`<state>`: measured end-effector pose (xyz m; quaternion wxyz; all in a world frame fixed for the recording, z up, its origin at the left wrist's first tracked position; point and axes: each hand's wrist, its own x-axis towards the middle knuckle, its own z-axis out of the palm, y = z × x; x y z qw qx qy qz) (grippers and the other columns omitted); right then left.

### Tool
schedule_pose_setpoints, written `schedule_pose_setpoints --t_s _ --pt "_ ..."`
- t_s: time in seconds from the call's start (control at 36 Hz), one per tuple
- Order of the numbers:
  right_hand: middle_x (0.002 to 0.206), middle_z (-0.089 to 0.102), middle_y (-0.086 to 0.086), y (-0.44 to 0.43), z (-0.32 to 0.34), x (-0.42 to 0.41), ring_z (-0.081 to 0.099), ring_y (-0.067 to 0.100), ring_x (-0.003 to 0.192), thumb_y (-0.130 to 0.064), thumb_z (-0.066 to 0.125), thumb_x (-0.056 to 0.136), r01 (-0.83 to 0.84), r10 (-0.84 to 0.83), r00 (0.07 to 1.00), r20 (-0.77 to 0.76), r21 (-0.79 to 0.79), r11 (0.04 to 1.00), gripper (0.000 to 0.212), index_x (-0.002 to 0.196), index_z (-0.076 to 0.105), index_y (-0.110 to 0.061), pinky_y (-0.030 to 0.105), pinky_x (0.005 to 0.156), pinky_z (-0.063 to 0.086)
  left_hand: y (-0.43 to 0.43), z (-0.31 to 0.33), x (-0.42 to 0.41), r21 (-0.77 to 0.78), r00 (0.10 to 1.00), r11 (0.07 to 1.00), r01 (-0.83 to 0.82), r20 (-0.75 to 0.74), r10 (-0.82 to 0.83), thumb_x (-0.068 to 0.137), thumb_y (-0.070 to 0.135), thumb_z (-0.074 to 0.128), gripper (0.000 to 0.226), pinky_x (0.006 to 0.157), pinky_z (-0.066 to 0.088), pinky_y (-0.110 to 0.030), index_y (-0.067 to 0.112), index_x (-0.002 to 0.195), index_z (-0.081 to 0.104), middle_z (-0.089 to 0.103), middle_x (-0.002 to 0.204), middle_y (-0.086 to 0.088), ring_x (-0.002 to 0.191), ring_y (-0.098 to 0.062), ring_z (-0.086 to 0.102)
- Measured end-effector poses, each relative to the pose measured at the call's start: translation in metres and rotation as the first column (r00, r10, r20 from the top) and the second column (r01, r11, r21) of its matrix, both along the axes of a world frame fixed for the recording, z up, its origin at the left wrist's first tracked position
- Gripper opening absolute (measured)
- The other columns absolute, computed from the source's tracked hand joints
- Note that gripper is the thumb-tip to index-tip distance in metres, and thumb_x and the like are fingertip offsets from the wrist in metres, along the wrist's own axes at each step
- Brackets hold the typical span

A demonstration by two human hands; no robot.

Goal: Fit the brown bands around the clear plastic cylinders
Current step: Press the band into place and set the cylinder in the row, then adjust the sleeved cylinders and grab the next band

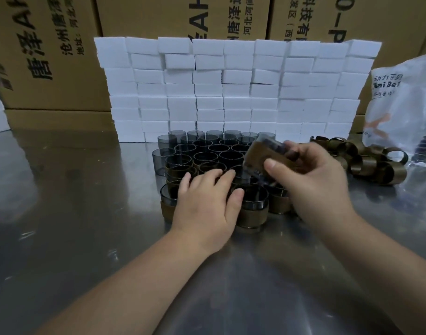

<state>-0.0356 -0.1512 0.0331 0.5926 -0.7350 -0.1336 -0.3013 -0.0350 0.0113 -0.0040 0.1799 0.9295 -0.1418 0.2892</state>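
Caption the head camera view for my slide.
Right hand holds a banded cylinder tilted over the cylinder cluster; left hand rests on it.

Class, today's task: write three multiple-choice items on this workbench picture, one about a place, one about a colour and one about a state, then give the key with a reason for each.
1. Where do the loose brown bands lie?
A. Right of the standing cylinders, beside the plastic bag
B. On top of the foam wall
C. Under the left forearm

2. What colour are the stacked blocks behind the cylinders?
A. Green
B. White
C. Red

3. The held cylinder in the right hand is:
A. upright and bare
B. crushed flat
C. tilted, with a band on it

Key: 1 A, the pile sits at the right next to the bag; 2 B, every block is white; 3 C, it leans above the group with a brown band around it.
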Motion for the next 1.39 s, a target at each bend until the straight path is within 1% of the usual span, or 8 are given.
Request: schedule_pose_setpoints --t_s 0.06,0.17,0.36,0.56,1.03,1.22,1.33,1.39 --pt "0.08 0.066 -0.024 -0.005 0.013 0.013 0.063 -0.005 0.076 -0.033 0.075 0.068 0.038 -0.037 0.999 0.005 -0.036 0.999 0.02 0.069 0.056 -0.025 0.018 0.07 0.052 -0.002 -0.002 0.004 0.074 0.997 0.996 -0.053 -0.048 0.057 0.08 0.058 -0.001 0.077 0.112 0.002 -0.037 0.027 0.139 0.039 0.04 0.142 0.003 0.132 -0.015 0.031" --pt "0.075 0.062 -0.012 -0.011 0.04 0.048 0.06 0.001 0.063 -0.041 0.072 0.075 0.141 -0.145 0.989 0.014 -0.339 0.93 0.023 0.07 0.057 -0.024 0.022 0.051 0.047 -0.004 -0.006 0.008 0.166 0.99 0.982 -0.095 -0.083 0.11 0.082 0.057 0.008 0.07 0.111 0.006 -0.04 0.027 0.136 0.042 0.042 0.142 0.003 0.13 -0.017 0.035" --pt "0.068 0.052 -0.001 -0.006 0.049 0.119 0.052 0.022 0.074 -0.041 0.064 0.084 0.203 -0.319 0.948 -0.002 -0.767 0.608 0.029 0.079 0.058 -0.014 0.028 0.058 0.032 -0.003 -0.008 0.009 0.198 0.992 0.976 -0.092 -0.071 0.108 0.088 0.055 0.017 0.06 0.108 0.013 -0.037 0.027 0.137 0.039 0.048 0.135 0.007 0.126 -0.016 0.039" --pt "0.078 0.06 0.01 -0.009 0.033 0.144 0.049 0.022 0.071 -0.04 0.056 0.089 0.199 -0.421 0.907 0.029 -0.909 0.365 0.036 0.088 0.065 -0.005 0.028 0.05 0.031 -0.002 -0.008 0.009 0.212 0.991 0.972 -0.104 -0.062 0.119 0.091 0.054 0.024 0.055 0.105 0.018 -0.037 0.027 0.136 0.039 0.055 0.126 0.006 0.121 -0.018 0.043" --pt "0.087 0.065 0.009 -0.002 0.028 0.158 0.055 0.023 0.079 -0.038 0.057 0.09 -0.063 -0.382 0.912 -0.15 -0.971 0.231 0.035 0.088 0.07 -0.006 0.027 0.064 0.038 -0.003 -0.009 0.011 0.207 0.991 0.972 -0.114 -0.05 0.127 0.09 0.055 0.022 0.056 0.103 0.021 -0.036 0.026 0.135 0.041 0.059 0.116 0.005 0.116 -0.019 0.045" --pt "0.077 0.059 0.009 -0.008 0.02 0.162 0.055 0.023 0.075 -0.045 0.041 0.097 -0.104 -0.391 0.895 -0.215 -0.953 0.285 0.051 0.087 0.066 -0.001 0.028 0.058 0.036 -0.003 -0.009 0.011 0.211 0.992 0.972 -0.107 -0.049 0.12 0.088 0.055 0.019 0.058 0.102 0.021 -0.036 0.026 0.132 0.042 0.06 0.114 0.006 0.114 -0.018 0.046" --pt "0.117 0.06 0.016 -0.027 0.031 0.162 0.053 0.029 0.104 -0.043 0.034 0.099 -0.043 -0.355 0.91 -0.216 -0.899 0.437 0.049 0.115 0.061 -0.005 0.033 0.086 0.038 -0.002 -0.009 0.011 0.204 0.992 0.974 -0.102 -0.047 0.114 0.09 0.054 0.021 0.055 0.102 0.02 -0.035 0.026 0.133 0.042 0.06 0.114 0.006 0.115 -0.018 0.046" --pt "0.121 0.06 0.016 -0.049 0.04 0.163 0.052 0.029 0.105 -0.034 0.038 0.099 0.028 -0.411 0.895 -0.173 -0.898 0.44 0.038 0.109 0.063 -0.007 0.033 0.088 0.039 -0.002 -0.009 0.011 0.205 0.992 0.973 -0.103 -0.048 0.115 0.088 0.055 0.019 0.057 0.101 0.02 -0.035 0.027 0.132 0.043 0.06 0.114 0.006 0.115 -0.018 0.046"
